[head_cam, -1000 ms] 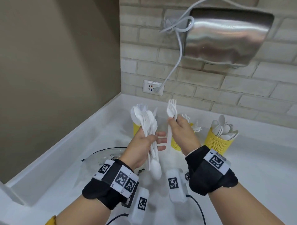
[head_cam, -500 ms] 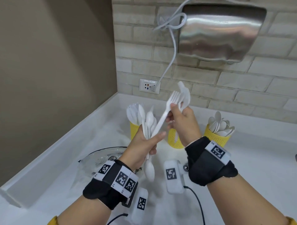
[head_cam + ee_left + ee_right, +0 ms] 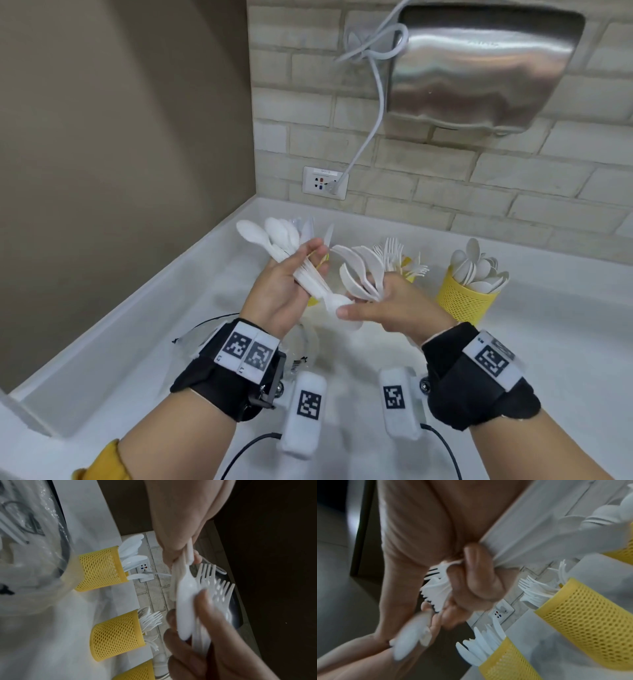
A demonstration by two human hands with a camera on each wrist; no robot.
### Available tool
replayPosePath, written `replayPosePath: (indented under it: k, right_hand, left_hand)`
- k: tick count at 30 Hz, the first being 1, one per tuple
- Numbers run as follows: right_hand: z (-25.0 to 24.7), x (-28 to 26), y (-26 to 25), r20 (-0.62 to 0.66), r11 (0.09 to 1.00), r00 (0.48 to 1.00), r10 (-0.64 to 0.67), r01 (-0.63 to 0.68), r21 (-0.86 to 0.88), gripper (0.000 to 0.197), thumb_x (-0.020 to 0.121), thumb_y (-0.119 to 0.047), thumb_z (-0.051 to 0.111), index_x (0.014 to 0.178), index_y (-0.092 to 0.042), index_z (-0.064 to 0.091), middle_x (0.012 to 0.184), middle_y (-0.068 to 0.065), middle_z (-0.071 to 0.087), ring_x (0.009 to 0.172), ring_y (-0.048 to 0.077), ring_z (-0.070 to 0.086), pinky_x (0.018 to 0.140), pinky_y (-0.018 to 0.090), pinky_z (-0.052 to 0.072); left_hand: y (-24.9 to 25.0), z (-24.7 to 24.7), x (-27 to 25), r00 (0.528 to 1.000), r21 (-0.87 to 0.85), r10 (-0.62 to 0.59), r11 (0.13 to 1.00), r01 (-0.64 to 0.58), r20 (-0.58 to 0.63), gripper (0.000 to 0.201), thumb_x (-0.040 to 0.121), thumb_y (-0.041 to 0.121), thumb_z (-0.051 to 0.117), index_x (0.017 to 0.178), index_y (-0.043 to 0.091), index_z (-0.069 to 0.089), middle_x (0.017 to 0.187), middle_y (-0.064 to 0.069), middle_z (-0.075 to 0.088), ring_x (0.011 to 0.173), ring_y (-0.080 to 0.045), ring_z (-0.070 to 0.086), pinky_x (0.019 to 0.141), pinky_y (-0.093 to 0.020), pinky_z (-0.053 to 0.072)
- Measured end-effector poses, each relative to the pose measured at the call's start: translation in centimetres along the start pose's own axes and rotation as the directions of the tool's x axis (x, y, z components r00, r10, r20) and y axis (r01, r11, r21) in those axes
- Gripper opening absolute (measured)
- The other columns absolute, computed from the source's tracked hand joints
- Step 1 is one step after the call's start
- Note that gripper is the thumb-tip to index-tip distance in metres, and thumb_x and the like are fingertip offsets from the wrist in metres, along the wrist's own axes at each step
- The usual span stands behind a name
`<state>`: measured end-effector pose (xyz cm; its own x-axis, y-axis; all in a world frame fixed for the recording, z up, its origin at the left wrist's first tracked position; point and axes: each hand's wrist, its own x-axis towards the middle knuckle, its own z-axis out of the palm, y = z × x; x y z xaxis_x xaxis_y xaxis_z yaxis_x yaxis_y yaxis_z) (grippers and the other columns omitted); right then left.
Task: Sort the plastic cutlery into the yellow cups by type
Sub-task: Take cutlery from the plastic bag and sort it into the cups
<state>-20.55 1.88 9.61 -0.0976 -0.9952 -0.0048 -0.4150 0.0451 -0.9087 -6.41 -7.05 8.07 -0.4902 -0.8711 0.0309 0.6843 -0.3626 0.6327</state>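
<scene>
Fingers (image 3: 310, 251) of your left hand (image 3: 277, 291) curl round a mixed bundle of cutlery (image 3: 294, 260), spoon bowls fanning up and away to the left, one spoon bowl sticking out below the palm. Fingers (image 3: 356, 312) of your right hand (image 3: 394, 305) pinch a smaller fan of white pieces (image 3: 363, 270) just right of that bundle; the left wrist view shows fork tines and a spoon among them. Your two hands nearly touch at the thumbs.

Beneath both hands spreads the white desk (image 3: 565, 342), running back to a brick wall. High above your right fingers hangs the steel hand dryer (image 3: 479, 65), its white cord (image 3: 373, 116) dropping to the wall socket (image 3: 325, 178) beyond your left fingers. Below your left wrist lies a clear plastic bag (image 3: 25, 547) with more cutlery inside.

Three yellow mesh cups stand on the desk behind your fingers. Right of your right hand is the spoon cup (image 3: 466, 298), filled with spoons. Directly behind your right fingers is the fork cup (image 3: 118, 635), tines splaying out. Behind your left fingers, mostly hidden in the head view, is the knife cup (image 3: 101, 568), blades upright.
</scene>
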Motion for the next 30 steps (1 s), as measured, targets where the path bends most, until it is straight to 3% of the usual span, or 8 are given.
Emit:
replayPosePath:
  k: [6,10,15,18,21,25,27,30]
  right_hand:
    - [-0.7,0.1,1.1,-0.043,0.994,0.996,0.076,-0.072,0.077,0.03,0.084,-0.004,0.063,0.061,-0.019,0.05,0.044,-0.013,0.033,0.038,0.003,0.025,0.038,0.013,0.021]
    - [-2.3,0.8,1.7,-0.224,0.936,0.972,0.077,0.007,0.352,0.004,0.088,-0.006,0.059,0.089,-0.006,0.063,0.056,-0.003,0.031,0.044,0.005,0.025,0.037,0.015,0.02]
    - [-3.4,1.2,0.1,-0.249,0.929,0.968,0.009,0.085,0.361,0.024,0.09,-0.009,0.055,0.1,0.012,0.061,0.049,-0.005,0.03,0.041,0.005,0.024,0.036,0.016,0.019]
    - [-2.3,1.8,-1.0,-0.252,0.969,0.967,-0.023,0.084,0.234,0.022,0.088,-0.012,0.06,0.094,0.01,0.063,0.044,-0.01,0.038,0.036,0.002,0.03,0.036,0.013,0.023]
    - [-0.3,2.4,-1.3,-0.285,0.974,0.954,-0.092,0.145,0.173,0.009,0.09,-0.012,0.058,0.091,-0.005,0.065,0.039,-0.016,0.05,0.036,-0.002,0.042,0.039,0.011,0.031]
    - [-0.2,3.2,-0.8,-0.321,0.919,0.947,-0.024,0.147,0.366,0.011,0.094,-0.014,0.05,0.086,-0.02,0.054,0.052,-0.016,0.051,0.046,0.0,0.043,0.046,0.016,0.032]
    - [-2.5,4.3,-0.4,-0.446,0.855,0.895,0.034,0.205,0.477,0.017,0.094,-0.011,0.046,0.081,-0.019,0.052,0.064,-0.003,0.048,0.054,0.01,0.042,0.054,0.023,0.035]
    - [-6.1,5.9,0.3,-0.686,0.868,0.725,-0.066,0.381,0.319,0.014,0.094,-0.003,0.042,0.085,-0.012,0.048,0.067,0.0,0.048,0.055,0.004,0.048,0.063,0.018,0.041]
  left_hand:
    - [0.5,-0.3,0.3,0.995,-0.106,-0.001,0.994,-0.009,-0.096,0.012,0.096,0.012,0.042,0.091,0.012,0.053,0.07,-0.001,0.052,0.064,-0.013,0.05,0.082,-0.03,0.047]
    - [1.6,-1.5,0.6,0.983,-0.092,-0.009,0.996,-0.008,-0.184,0.022,0.098,0.02,0.04,0.083,0.008,0.053,0.066,-0.002,0.05,0.062,-0.013,0.048,0.085,-0.029,0.045]
    - [1.4,-1.8,-0.1,0.992,0.508,-0.1,0.852,0.127,-0.081,0.023,0.096,0.02,0.045,0.076,0.011,0.053,0.051,0.005,0.049,0.047,-0.008,0.044,0.053,-0.018,0.038]
    - [0.3,-0.5,-1.2,0.973,0.778,-0.226,0.619,0.107,0.046,0.023,0.097,0.021,0.041,0.085,0.009,0.057,0.071,-0.003,0.061,0.062,-0.013,0.055,0.062,-0.019,0.045]
    - [-0.8,0.4,-1.9,0.919,0.691,-0.371,0.7,0.182,0.134,0.021,0.097,0.026,0.04,0.103,0.012,0.055,0.076,-0.006,0.066,0.052,-0.015,0.057,0.055,-0.026,0.051]
    - [-1.0,-0.1,-1.6,0.968,0.608,-0.242,0.779,0.156,0.062,0.016,0.091,0.025,0.05,0.092,0.01,0.05,0.054,0.005,0.033,0.039,-0.006,0.026,0.039,-0.018,0.031]
    - [-0.7,-0.7,-1.4,0.985,0.596,-0.172,0.793,0.127,0.019,0.013,0.094,0.019,0.048,0.088,0.009,0.051,0.053,0.006,0.029,0.039,-0.006,0.025,0.04,-0.017,0.03]
    - [-0.4,-1.0,-1.3,0.993,0.559,-0.12,0.824,0.096,0.007,0.025,0.095,0.019,0.045,0.071,0.014,0.043,0.051,0.007,0.032,0.04,-0.006,0.028,0.042,-0.017,0.033]
